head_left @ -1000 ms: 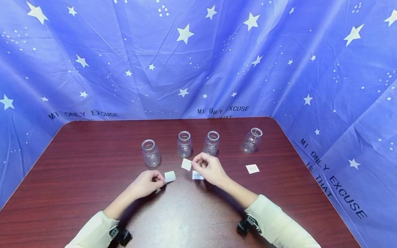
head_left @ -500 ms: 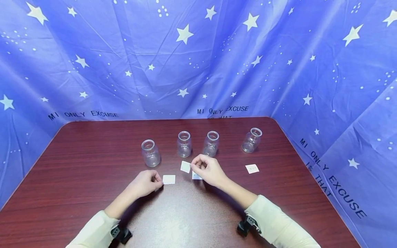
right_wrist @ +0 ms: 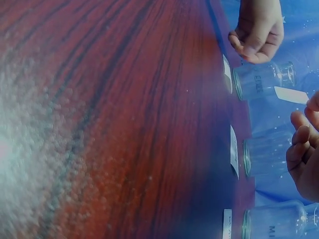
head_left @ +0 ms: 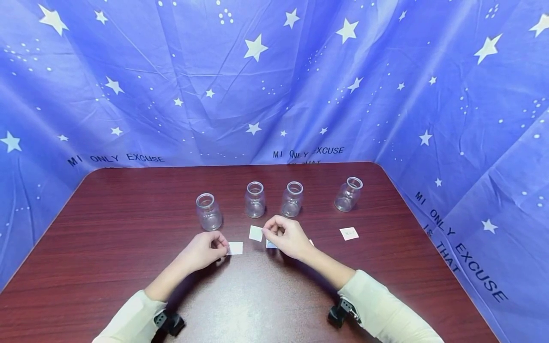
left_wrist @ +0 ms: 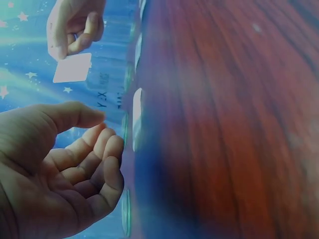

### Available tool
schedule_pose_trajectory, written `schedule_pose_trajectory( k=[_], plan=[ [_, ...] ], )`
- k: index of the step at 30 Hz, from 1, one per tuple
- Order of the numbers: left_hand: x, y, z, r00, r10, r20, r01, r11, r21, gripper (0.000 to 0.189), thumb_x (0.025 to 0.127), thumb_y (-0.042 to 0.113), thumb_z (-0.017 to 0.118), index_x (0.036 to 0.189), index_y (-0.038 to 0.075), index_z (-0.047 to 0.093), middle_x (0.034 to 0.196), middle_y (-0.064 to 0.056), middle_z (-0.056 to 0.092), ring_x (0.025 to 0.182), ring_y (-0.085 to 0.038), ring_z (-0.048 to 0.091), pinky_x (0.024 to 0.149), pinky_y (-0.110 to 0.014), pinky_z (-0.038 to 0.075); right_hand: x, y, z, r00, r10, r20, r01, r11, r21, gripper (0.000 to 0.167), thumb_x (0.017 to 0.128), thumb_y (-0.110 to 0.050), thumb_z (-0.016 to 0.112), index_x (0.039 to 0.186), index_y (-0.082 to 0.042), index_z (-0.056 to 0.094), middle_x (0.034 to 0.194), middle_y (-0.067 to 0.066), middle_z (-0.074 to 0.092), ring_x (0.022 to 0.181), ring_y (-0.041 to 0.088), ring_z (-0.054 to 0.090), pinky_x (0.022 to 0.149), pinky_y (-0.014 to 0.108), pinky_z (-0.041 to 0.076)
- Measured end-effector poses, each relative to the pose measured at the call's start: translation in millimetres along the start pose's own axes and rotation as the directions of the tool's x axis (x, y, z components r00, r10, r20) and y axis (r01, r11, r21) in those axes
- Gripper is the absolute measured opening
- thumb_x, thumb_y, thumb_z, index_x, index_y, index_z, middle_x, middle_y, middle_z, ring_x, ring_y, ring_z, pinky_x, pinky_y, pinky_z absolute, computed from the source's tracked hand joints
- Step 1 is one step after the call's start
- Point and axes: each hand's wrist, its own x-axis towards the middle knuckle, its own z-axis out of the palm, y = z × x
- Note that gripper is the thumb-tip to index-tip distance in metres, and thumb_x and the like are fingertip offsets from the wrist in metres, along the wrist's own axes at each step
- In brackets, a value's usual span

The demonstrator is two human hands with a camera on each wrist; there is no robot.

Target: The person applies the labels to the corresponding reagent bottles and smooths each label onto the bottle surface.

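Note:
My right hand [head_left: 288,236] pinches a small white paper label [head_left: 255,233] by its edge above the table; the label also shows in the left wrist view. My left hand [head_left: 207,251] hovers over the left end of another white label [head_left: 235,248], which lies on the table. In the left wrist view the left hand's fingers [left_wrist: 112,145] are loosely bent, with a gap to the thumb and nothing between them. Under my right hand lies a label with blue print [head_left: 271,244], mostly hidden. A printed label [head_left: 349,233] lies farther right.
Several uncapped clear glass jars stand in a row behind the labels: the leftmost jar [head_left: 208,212], two middle jars [head_left: 255,200] [head_left: 292,200] and the right jar [head_left: 348,194]. The dark red table [head_left: 128,219] meets a blue star-patterned curtain [head_left: 206,71].
The left label, raised and bent at my left fingertips a second ago, now lies flat and released. My right hand has shifted slightly left and down with its label.

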Motion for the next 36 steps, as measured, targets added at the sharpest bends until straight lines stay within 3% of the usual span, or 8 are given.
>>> schedule_pose_trajectory(
  k=[10,17,24,29,33,36],
  plan=[
    [11.2,11.2,9.9,0.990,0.094,-0.105,-0.101,0.993,-0.061,0.005,0.084,0.015,0.066,0.084,0.010,0.065,0.072,0.002,0.062,0.063,-0.004,0.052,0.058,-0.018,0.043,0.7,0,4,0.995,-0.096,-0.014,0.094,0.990,-0.103,0.006,0.085,-0.013,0.065,0.081,-0.008,0.063,0.061,-0.003,0.056,0.052,-0.003,0.040,0.046,0.015,0.035],
    [16.3,16.5,14.4,0.987,0.125,-0.103,-0.138,0.981,-0.137,0.009,0.085,0.017,0.066,0.087,0.008,0.066,0.076,-0.001,0.064,0.067,-0.005,0.055,0.062,-0.017,0.044,0.1,-3,6,0.982,-0.189,-0.030,0.178,0.961,-0.211,0.004,0.083,-0.013,0.065,0.081,-0.010,0.063,0.060,-0.005,0.056,0.054,-0.004,0.042,0.050,0.013,0.038],
    [17.3,20.6,15.4,0.989,0.114,-0.094,-0.132,0.968,-0.213,0.014,0.086,0.017,0.065,0.090,0.004,0.066,0.079,-0.007,0.066,0.066,-0.003,0.054,0.061,-0.017,0.045,-1.7,-4,8,0.946,-0.324,-0.016,0.302,0.899,-0.316,0.005,0.082,-0.012,0.066,0.082,-0.016,0.063,0.061,-0.008,0.054,0.055,0.001,0.045,0.052,0.010,0.038],
    [16.1,24.3,14.7,0.996,0.058,-0.073,-0.076,0.959,-0.275,0.019,0.088,0.022,0.063,0.093,0.004,0.066,0.076,-0.009,0.065,0.065,-0.009,0.057,0.057,-0.019,0.043,-3.6,-4,9,0.907,-0.421,0.026,0.401,0.842,-0.360,0.005,0.082,-0.011,0.066,0.083,-0.015,0.062,0.062,-0.008,0.054,0.053,0.007,0.050,0.053,0.007,0.035],
    [14.4,26.6,14.0,0.997,0.036,-0.072,-0.056,0.952,-0.300,0.022,0.088,0.024,0.062,0.094,0.004,0.067,0.078,-0.014,0.066,0.068,-0.014,0.060,0.058,-0.020,0.043,-3.9,-6,10,0.870,-0.490,0.055,0.467,0.785,-0.407,0.004,0.081,-0.013,0.066,0.083,-0.014,0.062,0.064,-0.009,0.056,0.054,0.003,0.050,0.052,0.005,0.033],
    [13.5,27.0,14.2,0.996,0.042,-0.077,-0.064,0.950,-0.305,0.021,0.089,0.022,0.062,0.094,0.002,0.066,0.078,-0.015,0.066,0.068,-0.016,0.060,0.057,-0.020,0.043,-3.9,-7,11,0.859,-0.506,0.070,0.485,0.764,-0.425,0.006,0.081,-0.014,0.068,0.084,-0.014,0.063,0.065,-0.009,0.058,0.055,0.002,0.051,0.051,0.005,0.033]
  ],
)
